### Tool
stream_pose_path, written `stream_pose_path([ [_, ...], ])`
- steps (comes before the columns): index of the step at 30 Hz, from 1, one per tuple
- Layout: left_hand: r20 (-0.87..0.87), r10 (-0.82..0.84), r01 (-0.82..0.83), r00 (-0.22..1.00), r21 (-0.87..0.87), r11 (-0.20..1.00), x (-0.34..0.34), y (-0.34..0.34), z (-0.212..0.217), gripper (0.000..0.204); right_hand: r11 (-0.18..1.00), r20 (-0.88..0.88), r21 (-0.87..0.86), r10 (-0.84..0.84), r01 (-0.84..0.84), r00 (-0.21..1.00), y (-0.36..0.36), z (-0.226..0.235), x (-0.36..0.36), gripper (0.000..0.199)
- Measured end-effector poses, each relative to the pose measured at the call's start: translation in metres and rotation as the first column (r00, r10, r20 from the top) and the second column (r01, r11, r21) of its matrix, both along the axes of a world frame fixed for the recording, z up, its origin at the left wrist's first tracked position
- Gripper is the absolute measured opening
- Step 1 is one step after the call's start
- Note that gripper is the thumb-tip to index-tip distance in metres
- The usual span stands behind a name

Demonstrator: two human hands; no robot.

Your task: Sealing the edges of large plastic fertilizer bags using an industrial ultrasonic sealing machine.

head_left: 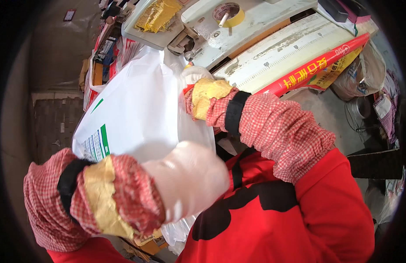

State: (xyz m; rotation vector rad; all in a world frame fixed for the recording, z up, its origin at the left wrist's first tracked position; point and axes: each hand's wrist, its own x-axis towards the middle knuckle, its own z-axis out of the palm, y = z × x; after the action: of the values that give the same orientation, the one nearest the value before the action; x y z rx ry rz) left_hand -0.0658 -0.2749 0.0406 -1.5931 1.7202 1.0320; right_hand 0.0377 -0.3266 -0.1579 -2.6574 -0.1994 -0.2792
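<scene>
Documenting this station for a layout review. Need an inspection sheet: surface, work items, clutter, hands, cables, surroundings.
Surface: pale worktop, scuffed and stained, with ruler marks.
Work items: large white sack with green and blue print, draped beside the worktop.
Clutter: tape roll with a white stick at its core; red-and-yellow printed sheet along the worktop edge.
Hands: left hand blurred, in front of the sack, hold unclear; right hand at the sack's upper edge, grip unclear.
Cables: thin dark strands at right; wire or cord, cannot tell.
Surroundings: clear plastic bag and dark box at right; printed packs at upper left.
</scene>
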Motion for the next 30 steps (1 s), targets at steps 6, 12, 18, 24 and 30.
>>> stream_pose_path([
  [6, 0.245, -0.139, 0.135, 0.960, 0.033, 0.990, 0.030, -0.030, 0.011, 0.010, 0.999, -0.036, 0.007, 0.052, -0.052, 0.998, -0.006, 0.000, 0.008, 0.019],
  [12, 0.248, -0.155, 0.109, 0.956, 0.188, 0.976, 0.014, 0.009, 0.026, 0.003, 0.986, -0.058, 0.074, 0.153, -0.148, 0.987, -0.001, -0.010, -0.005, 0.020],
  [18, 0.147, -0.116, 0.134, 0.982, -0.121, 0.984, 0.000, 0.000, -0.015, 0.016, 0.943, -0.126, 0.169, 0.309, -0.287, 0.943, 0.013, -0.032, -0.025, 0.020],
  [24, 0.002, 0.092, -0.092, 0.996, 0.063, 0.994, 0.042, -0.007, 0.012, 0.027, 0.886, -0.374, 0.189, 0.463, -0.422, 0.804, -0.010, -0.035, -0.053, 0.021],
  [30, -0.060, 0.061, -0.063, 0.996, -0.036, 0.997, 0.034, 0.022, -0.001, 0.022, 0.965, 0.129, 0.258, 0.023, -0.056, 0.991, -0.029, 0.003, -0.018, 0.022],
])
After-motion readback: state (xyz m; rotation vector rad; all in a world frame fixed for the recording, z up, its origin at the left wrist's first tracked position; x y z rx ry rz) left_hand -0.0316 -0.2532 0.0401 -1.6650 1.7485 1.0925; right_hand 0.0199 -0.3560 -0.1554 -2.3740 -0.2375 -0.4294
